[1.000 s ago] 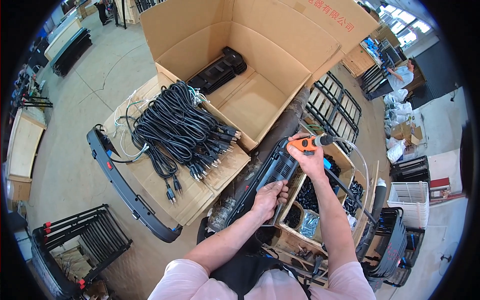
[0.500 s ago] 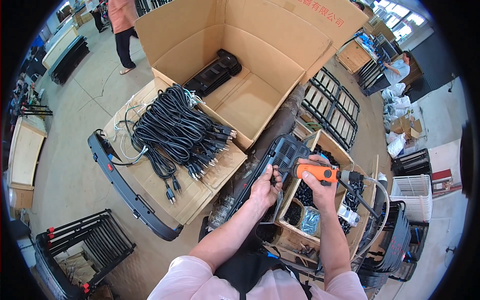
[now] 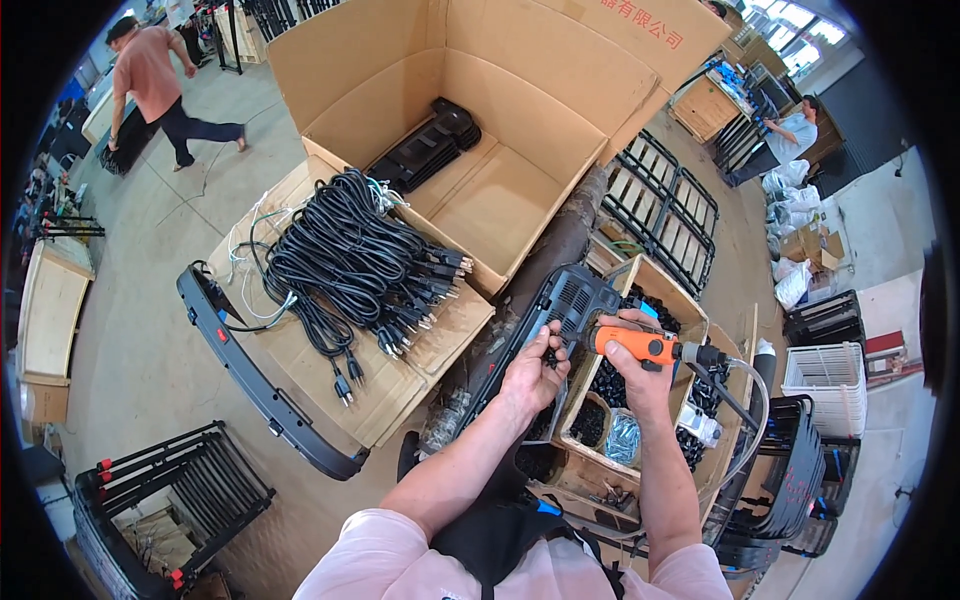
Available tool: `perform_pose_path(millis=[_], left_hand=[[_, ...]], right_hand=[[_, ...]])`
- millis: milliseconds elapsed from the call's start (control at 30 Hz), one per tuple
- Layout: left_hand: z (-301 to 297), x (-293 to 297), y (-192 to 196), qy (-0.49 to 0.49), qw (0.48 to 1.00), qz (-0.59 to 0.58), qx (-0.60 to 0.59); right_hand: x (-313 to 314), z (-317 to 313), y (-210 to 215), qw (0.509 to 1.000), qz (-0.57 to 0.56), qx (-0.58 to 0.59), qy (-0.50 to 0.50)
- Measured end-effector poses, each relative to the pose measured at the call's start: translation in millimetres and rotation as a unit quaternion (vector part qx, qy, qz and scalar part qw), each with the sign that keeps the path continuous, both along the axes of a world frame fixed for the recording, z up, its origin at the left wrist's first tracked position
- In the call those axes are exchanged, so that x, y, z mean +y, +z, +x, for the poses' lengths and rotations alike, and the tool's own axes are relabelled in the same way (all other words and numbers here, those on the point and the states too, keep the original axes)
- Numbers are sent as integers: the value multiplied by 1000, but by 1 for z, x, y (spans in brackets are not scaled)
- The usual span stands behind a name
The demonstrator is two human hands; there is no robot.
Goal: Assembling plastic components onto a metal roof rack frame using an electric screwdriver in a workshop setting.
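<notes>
Left arm (image 3: 455,465), one: bare forearm, slanted up and rightward from the lower edge; wrist (image 3: 508,413) roughly in line with it. Left hand (image 3: 533,378), one: raised in front of the body, fingers (image 3: 550,350) bent inward toward the thumb. Right arm (image 3: 668,480), one: bare forearm, nearly upright, leaned slightly leftward. Right hand (image 3: 645,385), one: curled in a grip, thumb (image 3: 621,358) laid across the near side. Hands stood near each other, apart.

black housing (image 3: 577,298) partly behind left fingers (image 3: 545,346) | cardboard box (image 3: 540,90) — top cut off | dark bits (image 3: 589,424) — too small to tell
</notes>
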State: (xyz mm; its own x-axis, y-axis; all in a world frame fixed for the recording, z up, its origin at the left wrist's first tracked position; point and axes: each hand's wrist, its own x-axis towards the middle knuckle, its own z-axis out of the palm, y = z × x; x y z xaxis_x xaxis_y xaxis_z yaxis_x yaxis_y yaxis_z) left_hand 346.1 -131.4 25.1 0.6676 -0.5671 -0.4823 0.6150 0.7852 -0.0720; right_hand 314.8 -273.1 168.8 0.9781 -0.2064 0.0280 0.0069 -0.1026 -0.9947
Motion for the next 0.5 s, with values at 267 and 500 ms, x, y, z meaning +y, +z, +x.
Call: perform_pose_path(millis=[267,500], left_hand=[[-4,0,9,-37,996,83,4],[-37,7,16,-137,978,139,-69]], right_hand=[[12,19,-18,1000,8,-10,-20],[14,43,-43,1000,-19,-16,-7]])
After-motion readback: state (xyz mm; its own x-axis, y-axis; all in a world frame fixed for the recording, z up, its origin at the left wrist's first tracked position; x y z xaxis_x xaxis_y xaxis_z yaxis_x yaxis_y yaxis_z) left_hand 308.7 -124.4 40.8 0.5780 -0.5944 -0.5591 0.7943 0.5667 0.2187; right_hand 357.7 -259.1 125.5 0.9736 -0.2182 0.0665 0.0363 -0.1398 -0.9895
